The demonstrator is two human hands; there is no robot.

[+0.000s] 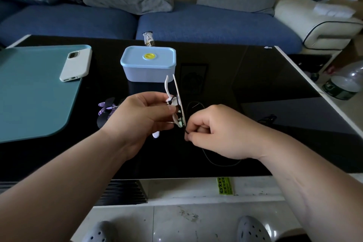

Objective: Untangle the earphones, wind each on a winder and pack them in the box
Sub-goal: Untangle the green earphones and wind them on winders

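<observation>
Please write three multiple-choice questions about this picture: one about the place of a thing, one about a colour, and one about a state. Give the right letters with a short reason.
1. Where does the phone lie?
A. on the teal mat
B. on the sofa
C. on the floor

2. What colour is the round spot on top of the box?
A. red
B. yellow
C. green

3. What is the right hand doing?
A. pinching the black cable
B. resting flat on the table
C. holding the phone

Answers:
1 A: the phone rests on the mat's far right corner.
2 B: the spot in the middle of the blue top is yellow.
3 A: its fingers are curled and nip the cable beside the white winder, which the left hand holds.
</observation>
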